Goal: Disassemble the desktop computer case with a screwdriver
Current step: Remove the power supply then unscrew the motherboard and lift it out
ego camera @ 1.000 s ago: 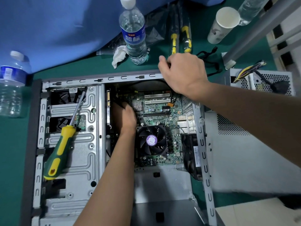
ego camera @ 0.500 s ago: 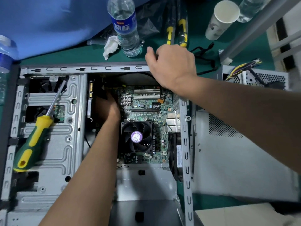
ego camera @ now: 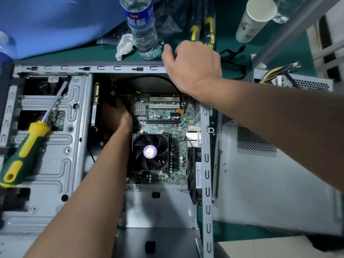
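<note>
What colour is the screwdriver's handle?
Green and yellow, on the screwdriver lying on the case, seen in the head view.

My left hand (ego camera: 116, 116) is deep in the dark part of the computer case (ego camera: 119, 68), so I cannot see my fingers or what they touch. My right hand (ego camera: 193, 66) covers the far edge of the case, with its fingers hidden behind it. The water bottle (ego camera: 142, 28) has its top cut off. The side panel (ego camera: 270, 183) looks blurry.
</note>
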A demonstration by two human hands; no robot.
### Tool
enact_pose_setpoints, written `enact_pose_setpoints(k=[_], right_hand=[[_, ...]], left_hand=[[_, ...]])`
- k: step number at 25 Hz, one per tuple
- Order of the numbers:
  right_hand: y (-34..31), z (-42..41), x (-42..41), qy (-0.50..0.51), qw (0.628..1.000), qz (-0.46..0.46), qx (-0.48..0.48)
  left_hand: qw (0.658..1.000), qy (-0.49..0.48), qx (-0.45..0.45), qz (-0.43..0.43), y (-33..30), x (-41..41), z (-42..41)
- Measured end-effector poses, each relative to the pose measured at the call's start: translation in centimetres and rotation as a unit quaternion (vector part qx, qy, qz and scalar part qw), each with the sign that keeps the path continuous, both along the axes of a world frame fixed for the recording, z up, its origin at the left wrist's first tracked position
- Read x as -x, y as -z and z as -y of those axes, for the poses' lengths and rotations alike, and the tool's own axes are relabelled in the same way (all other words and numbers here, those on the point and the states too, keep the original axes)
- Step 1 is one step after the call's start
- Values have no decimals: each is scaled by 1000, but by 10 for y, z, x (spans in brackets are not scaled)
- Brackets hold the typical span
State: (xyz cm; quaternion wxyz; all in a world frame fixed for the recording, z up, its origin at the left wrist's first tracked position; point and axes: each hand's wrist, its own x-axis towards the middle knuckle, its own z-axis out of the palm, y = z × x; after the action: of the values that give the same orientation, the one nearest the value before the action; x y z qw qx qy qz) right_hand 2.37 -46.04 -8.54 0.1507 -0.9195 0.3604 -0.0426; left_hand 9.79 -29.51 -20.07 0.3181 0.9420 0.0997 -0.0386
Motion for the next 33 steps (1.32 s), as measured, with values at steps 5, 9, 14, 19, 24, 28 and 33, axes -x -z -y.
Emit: enact_pose_setpoints(k=[5, 9, 14, 19, 24, 28, 33], right_hand=[[0, 0, 1, -5, 1000, 0, 6], [-1, -1, 1, -8, 1000, -1, 6], [0, 0, 1, -12, 1000, 1, 11], [1, -1, 1, -17, 1000, 0, 17], [-2, -1, 1, -23, 1000, -8, 10], [-4, -3, 1, -23, 999, -17, 16], [-7, -4, 3, -25, 1000, -12, 3]], left_hand=[[999, 27, 10, 39, -3, 5, -2], [1000, 10, 8, 28, -6, 4, 1], [1000, -1, 0, 16, -8, 6, 0], [995, 20, 86, -45, -18, 11, -4], [970, 75, 150, -177, -41, 42, -24], [958, 185, 191, -106, -72, 59, -33], [927, 279, 207, -140, -124, 55, -36]])
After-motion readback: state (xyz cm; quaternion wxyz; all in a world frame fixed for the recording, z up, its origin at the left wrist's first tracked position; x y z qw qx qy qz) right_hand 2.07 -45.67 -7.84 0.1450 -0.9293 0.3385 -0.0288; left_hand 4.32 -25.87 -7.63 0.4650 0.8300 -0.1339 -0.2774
